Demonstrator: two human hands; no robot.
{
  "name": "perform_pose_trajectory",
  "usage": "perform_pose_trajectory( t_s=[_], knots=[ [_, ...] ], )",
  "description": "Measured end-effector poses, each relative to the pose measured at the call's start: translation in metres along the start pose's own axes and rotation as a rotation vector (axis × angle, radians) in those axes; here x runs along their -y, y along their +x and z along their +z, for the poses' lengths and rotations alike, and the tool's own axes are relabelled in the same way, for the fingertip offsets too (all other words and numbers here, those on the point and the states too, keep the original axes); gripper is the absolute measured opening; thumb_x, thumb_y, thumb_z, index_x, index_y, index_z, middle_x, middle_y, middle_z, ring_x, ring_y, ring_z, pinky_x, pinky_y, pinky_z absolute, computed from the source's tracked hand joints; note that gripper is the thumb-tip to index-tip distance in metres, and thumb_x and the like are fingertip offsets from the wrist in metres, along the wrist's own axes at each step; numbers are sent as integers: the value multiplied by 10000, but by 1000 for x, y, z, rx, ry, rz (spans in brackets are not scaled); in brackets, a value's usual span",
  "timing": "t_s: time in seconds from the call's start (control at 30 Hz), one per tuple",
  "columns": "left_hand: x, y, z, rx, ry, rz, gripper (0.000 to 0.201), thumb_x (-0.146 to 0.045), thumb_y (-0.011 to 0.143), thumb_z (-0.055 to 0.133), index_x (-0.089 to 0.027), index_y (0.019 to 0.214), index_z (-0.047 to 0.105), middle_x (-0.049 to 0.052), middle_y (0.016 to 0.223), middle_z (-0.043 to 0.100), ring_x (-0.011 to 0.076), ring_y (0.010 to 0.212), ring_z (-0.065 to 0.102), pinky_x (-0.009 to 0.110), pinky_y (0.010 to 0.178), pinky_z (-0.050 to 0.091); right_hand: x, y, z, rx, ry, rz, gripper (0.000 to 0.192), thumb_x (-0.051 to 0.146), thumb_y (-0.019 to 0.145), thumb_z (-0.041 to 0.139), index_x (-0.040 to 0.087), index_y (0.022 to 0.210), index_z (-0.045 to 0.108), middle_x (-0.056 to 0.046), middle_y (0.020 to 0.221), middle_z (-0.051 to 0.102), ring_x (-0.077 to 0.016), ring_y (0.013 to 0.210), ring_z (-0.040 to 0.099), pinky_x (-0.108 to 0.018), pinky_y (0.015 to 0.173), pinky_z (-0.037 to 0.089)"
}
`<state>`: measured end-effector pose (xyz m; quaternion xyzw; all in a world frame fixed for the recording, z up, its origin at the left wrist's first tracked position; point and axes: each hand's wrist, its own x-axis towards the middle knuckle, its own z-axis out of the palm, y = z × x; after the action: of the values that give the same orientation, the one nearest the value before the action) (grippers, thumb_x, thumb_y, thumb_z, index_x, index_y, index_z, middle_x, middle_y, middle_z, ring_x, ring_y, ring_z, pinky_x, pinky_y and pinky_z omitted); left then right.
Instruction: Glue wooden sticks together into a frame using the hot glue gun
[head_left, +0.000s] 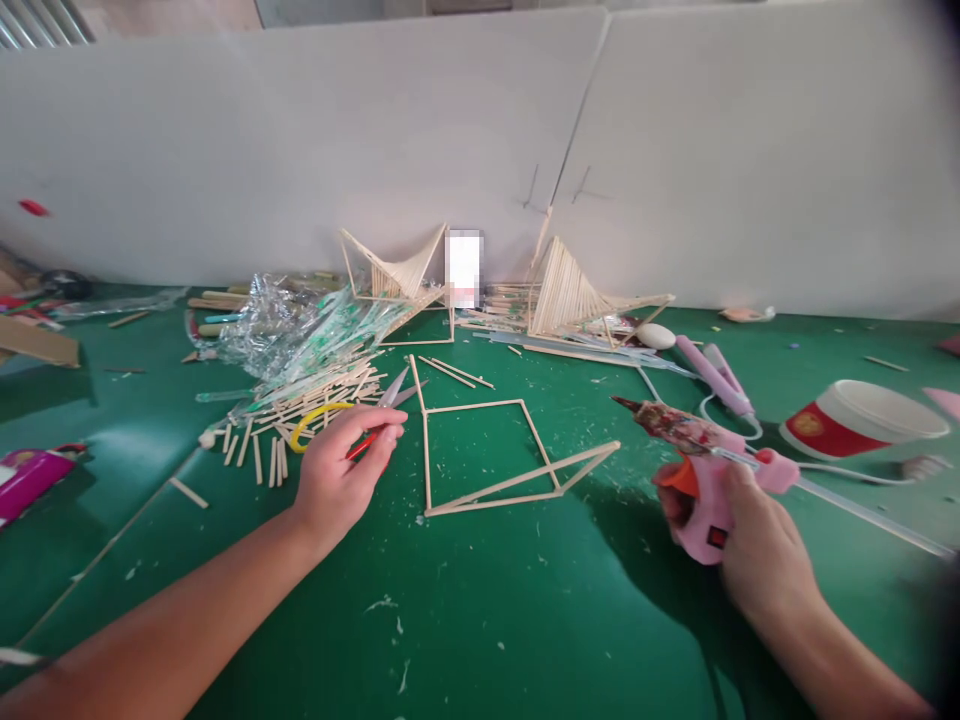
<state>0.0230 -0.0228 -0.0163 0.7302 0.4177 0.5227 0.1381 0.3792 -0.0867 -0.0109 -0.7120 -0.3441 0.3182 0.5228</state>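
My right hand [757,540] is wrapped round a pink hot glue gun [709,510], its fingers by the orange trigger. The gun's dirty nozzle points left above the table, and a clear glue stick [870,515] juts from its back. My left hand [349,465] is closed, thumb and fingertips together; whatever they pinch is too small to make out. Right at that hand are scissors [393,392], partly hidden by it, with a yellow handle and a red part beside the fingers. Between my hands lies a square frame of thin wooden sticks [491,503], with sloping sticks rising at its right corner.
Two stick models with curved surfaces [409,268] [562,290] stand at the back by a pale partition [300,150]. Loose sticks [330,395] and plastic wrapping [277,330] lie at left. At right are a paper cup [862,420], a lilac tool [716,378] and a white cable.
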Motion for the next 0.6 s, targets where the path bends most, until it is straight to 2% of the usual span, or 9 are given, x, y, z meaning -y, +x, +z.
perform_pose_trajectory(
  t_s=[0.07,0.13,0.3,0.4,0.43,0.5,0.6],
  knots=[
    [2,-3,0,-17,-32,-34,139,-205,898,574,-203,1009,656,46,949,643,155,832,632,282,726,525,2,0,-1,7,-3,-9,521,613,783,468,152,644,668,-51,533,638,-167,456,557,-268,450,422],
    [3,-4,0,-26,-69,-59,127,-239,891,585,-198,990,654,63,1026,626,158,850,635,279,722,537,4,-1,-2,12,-17,-21,516,598,791,474,153,606,658,-58,531,638,-172,462,558,-276,462,423],
    [7,3,-7,-69,-37,-108,159,-272,930,525,-194,984,653,42,929,672,172,840,650,341,833,528,6,-3,-5,27,-38,-59,524,606,797,469,158,597,655,-52,529,627,-171,465,540,-285,472,410],
    [11,8,-13,-129,32,-99,188,-277,939,510,-203,952,682,45,1012,679,209,1034,609,413,1012,433,6,-3,-5,27,-47,-72,518,590,812,461,159,603,658,-47,539,628,-168,479,542,-280,485,412],
    [13,9,-14,-138,47,-95,197,-280,941,506,-204,955,688,47,1024,681,214,1058,603,420,1026,423,7,-3,-5,24,-51,-72,514,581,817,461,159,601,658,-45,537,627,-166,480,542,-278,488,413],
    [15,10,-14,-139,54,-93,222,-284,955,478,-197,1021,671,59,1045,683,196,968,646,387,936,498,8,-4,-4,19,-59,-70,510,573,821,462,159,596,657,-44,530,624,-163,477,540,-275,489,412],
    [18,10,-11,-136,45,-81,252,-278,970,435,-178,1136,596,102,1208,623,142,781,683,304,721,574,9,-4,-3,19,-59,-75,509,582,808,476,162,583,653,-49,531,629,-165,483,542,-277,493,414]
  ],
)
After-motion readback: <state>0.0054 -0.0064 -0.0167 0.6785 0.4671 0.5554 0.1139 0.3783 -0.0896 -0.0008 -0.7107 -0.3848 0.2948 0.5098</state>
